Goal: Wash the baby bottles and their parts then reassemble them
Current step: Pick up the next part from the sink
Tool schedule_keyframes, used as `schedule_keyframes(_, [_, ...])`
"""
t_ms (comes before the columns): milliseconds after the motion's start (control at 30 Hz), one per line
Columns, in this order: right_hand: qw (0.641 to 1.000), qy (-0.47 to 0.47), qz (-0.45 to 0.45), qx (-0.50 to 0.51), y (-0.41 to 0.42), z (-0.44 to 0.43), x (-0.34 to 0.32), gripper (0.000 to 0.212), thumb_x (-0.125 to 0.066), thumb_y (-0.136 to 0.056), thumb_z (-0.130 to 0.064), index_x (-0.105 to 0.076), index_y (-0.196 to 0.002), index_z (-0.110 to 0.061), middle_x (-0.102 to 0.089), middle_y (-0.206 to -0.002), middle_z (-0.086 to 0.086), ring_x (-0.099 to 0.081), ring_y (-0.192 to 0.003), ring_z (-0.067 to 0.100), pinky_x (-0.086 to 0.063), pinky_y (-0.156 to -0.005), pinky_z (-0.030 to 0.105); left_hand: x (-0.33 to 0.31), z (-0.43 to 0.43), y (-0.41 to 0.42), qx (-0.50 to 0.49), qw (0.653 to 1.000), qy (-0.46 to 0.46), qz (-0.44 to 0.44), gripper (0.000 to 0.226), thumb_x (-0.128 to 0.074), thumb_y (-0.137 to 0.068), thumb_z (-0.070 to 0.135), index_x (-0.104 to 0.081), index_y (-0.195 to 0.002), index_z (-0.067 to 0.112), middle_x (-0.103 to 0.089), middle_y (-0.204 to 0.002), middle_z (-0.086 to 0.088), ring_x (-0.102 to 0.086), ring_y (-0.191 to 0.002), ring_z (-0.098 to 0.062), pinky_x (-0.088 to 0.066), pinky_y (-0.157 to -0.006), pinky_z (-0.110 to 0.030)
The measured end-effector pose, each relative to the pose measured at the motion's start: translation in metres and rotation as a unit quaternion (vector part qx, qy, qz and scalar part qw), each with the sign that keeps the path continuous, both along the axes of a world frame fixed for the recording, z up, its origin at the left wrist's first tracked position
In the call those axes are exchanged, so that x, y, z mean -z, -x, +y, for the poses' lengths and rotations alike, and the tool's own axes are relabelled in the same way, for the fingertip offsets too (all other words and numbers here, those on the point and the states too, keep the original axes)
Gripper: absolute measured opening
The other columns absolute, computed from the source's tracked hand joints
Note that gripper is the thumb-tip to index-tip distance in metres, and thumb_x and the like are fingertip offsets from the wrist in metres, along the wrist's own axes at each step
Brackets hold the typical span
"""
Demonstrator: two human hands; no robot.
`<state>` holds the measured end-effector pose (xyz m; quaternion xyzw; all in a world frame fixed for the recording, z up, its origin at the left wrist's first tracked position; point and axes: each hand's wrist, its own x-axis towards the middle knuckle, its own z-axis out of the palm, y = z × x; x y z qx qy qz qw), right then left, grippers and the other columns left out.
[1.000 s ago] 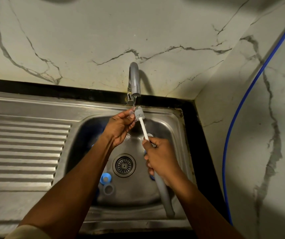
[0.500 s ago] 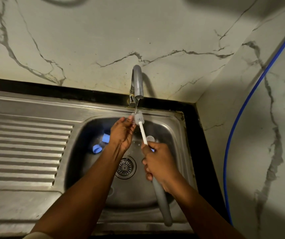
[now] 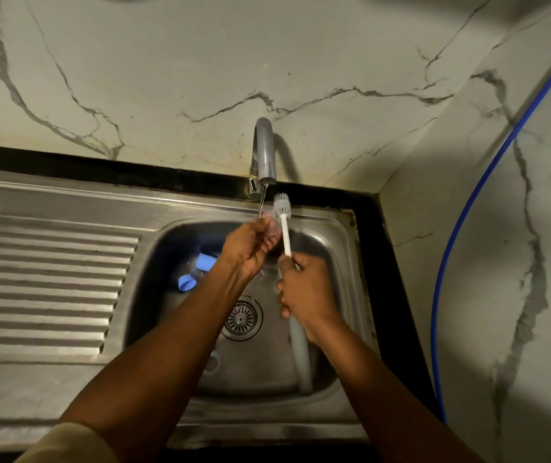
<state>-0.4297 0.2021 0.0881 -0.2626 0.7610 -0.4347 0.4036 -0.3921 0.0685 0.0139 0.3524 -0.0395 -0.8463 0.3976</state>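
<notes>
My right hand [image 3: 305, 290] grips the bottle brush [image 3: 283, 219] by its handle; the grey bristle head points up, just right of the water stream. My left hand [image 3: 250, 250] pinches a small clear part [image 3: 273, 225] under the thin stream from the grey tap [image 3: 265, 152], right beside the brush head. In the sink bowl [image 3: 330, 238], to the left of my left arm, lie a blue bottle piece [image 3: 206, 262] and a blue cap [image 3: 186, 283]. My arms hide much of the bowl.
The drain strainer [image 3: 241, 317] sits in the middle of the bowl. A ribbed steel drainboard [image 3: 43, 289] stretches to the left. Marble walls close in behind and on the right, where a blue hose [image 3: 467, 208] runs down.
The brush head has come out of the clear part and risen beside the tap's stream. My left hand stays under the water. The view has shifted slightly.
</notes>
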Motion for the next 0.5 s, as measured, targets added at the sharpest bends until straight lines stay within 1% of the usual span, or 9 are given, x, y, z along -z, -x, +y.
schedule_keyframes(100, [0.999, -0.009, 0.019, -0.028, -0.004, 0.001, 0.0, 0.022, -0.047, -0.104, -0.022, -0.065, -0.097, -0.012, -0.055, -0.064, 0.002, -0.048, -0.037, 0.007, -0.04, -0.038, 0.023, -0.001, 0.0, 0.004, -0.022, 1.0, -0.015, -0.001, 0.015, -0.045, -0.1, -0.006, -0.06, -0.097, -0.004, -0.066, -0.082, -0.017, -0.067, -0.053, -0.015, -0.055, -0.049, -0.022])
schedule_keyframes(133, [0.998, -0.018, 0.026, -0.045, -0.012, 0.008, 0.001, 0.021, -0.046, -0.104, -0.023, -0.064, -0.097, -0.013, -0.055, -0.064, 0.002, -0.049, -0.037, 0.006, -0.041, -0.038, 0.023, 0.002, -0.005, 0.002, -0.043, 0.999, -0.028, 0.009, 0.015, -0.045, -0.1, -0.005, -0.06, -0.1, -0.004, -0.064, -0.086, -0.017, -0.067, -0.057, -0.017, -0.057, -0.052, -0.024])
schedule_keyframes(233, [0.997, -0.033, 0.033, -0.055, -0.021, 0.015, 0.003, 0.021, -0.046, -0.104, -0.023, -0.063, -0.094, -0.014, -0.055, -0.063, 0.002, -0.049, -0.038, 0.006, -0.041, -0.038, 0.022, 0.011, -0.011, -0.001, -0.063, 0.997, -0.046, 0.022, 0.02, -0.047, -0.099, -0.004, -0.059, -0.114, -0.005, -0.064, -0.091, -0.017, -0.065, -0.073, -0.021, -0.06, -0.071, -0.03])
schedule_keyframes(267, [0.998, -0.024, 0.037, -0.041, -0.016, 0.008, 0.004, 0.022, -0.047, -0.104, -0.022, -0.064, -0.095, -0.013, -0.055, -0.062, 0.003, -0.049, -0.037, 0.006, -0.041, -0.038, 0.022, 0.012, -0.008, 0.0, -0.054, 0.997, -0.043, 0.022, 0.024, -0.048, -0.098, -0.004, -0.057, -0.12, -0.005, -0.063, -0.092, -0.017, -0.064, -0.073, -0.02, -0.06, -0.071, -0.029])
schedule_keyframes(300, [0.999, -0.012, 0.04, -0.026, -0.011, -0.001, 0.002, 0.023, -0.047, -0.104, -0.021, -0.065, -0.095, -0.011, -0.056, -0.062, 0.003, -0.049, -0.037, 0.007, -0.042, -0.039, 0.023, 0.013, -0.006, 0.003, -0.043, 0.998, -0.04, 0.016, 0.025, -0.049, -0.098, -0.005, -0.056, -0.122, -0.005, -0.062, -0.091, -0.017, -0.062, -0.071, -0.018, -0.06, -0.066, -0.026])
schedule_keyframes(333, [0.999, -0.004, 0.037, -0.018, -0.007, -0.008, 0.0, 0.023, -0.047, -0.104, -0.02, -0.066, -0.095, -0.009, -0.056, -0.063, 0.004, -0.05, -0.037, 0.009, -0.042, -0.039, 0.024, 0.011, -0.004, 0.005, -0.034, 0.999, -0.036, 0.014, 0.023, -0.049, -0.098, -0.005, -0.057, -0.119, -0.005, -0.062, -0.089, -0.016, -0.061, -0.067, -0.016, -0.059, -0.059, -0.024])
schedule_keyframes(433, [0.998, -0.016, 0.033, -0.041, -0.011, -0.004, 0.0, 0.023, -0.047, -0.103, -0.021, -0.066, -0.095, -0.01, -0.055, -0.061, 0.003, -0.05, -0.037, 0.01, -0.042, -0.039, 0.025, 0.004, -0.016, -0.003, -0.057, 0.998, -0.034, 0.018, 0.008, -0.053, -0.101, 0.005, -0.059, -0.097, 0.002, -0.06, -0.078, -0.008, -0.057, -0.059, -0.01, -0.052, -0.048, -0.019])
schedule_keyframes(467, [0.998, -0.026, 0.024, -0.053, -0.014, 0.002, 0.001, 0.022, -0.047, -0.103, -0.021, -0.065, -0.095, -0.011, -0.053, -0.06, 0.003, -0.049, -0.036, 0.009, -0.04, -0.037, 0.023, 0.003, -0.023, -0.008, -0.062, 0.997, -0.031, 0.023, 0.011, -0.056, -0.101, 0.011, -0.058, -0.092, 0.005, -0.059, -0.07, -0.005, -0.056, -0.054, -0.008, -0.052, -0.047, -0.019])
schedule_keyframes(500, [0.998, -0.033, 0.008, -0.058, -0.017, 0.008, 0.0, 0.022, -0.047, -0.103, -0.021, -0.065, -0.096, -0.01, -0.051, -0.058, 0.003, -0.047, -0.035, 0.007, -0.039, -0.036, 0.022, 0.003, -0.027, -0.012, -0.06, 0.998, -0.024, 0.023, 0.015, -0.059, -0.1, 0.017, -0.057, -0.09, 0.006, -0.06, -0.066, -0.004, -0.058, -0.053, -0.008, -0.054, -0.053, -0.02])
